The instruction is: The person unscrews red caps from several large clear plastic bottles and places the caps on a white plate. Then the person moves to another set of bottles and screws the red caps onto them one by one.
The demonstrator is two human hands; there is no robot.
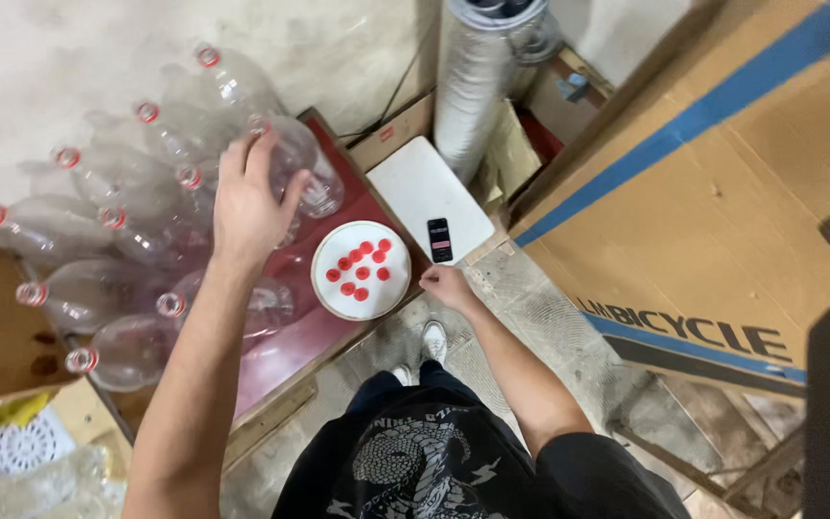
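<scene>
Hands point(247, 207) on bottle point(300, 168); table edge point(415, 288)

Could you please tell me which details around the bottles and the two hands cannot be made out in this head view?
- Left hand: its palm covers a clear bottle, so the grip is hidden.
- Right hand: curled at the tray's corner; whether it holds anything is unclear.
- Phone: screen too small to read.
- Red caps on the white lid: some touch, so the count is uncertain.
</scene>
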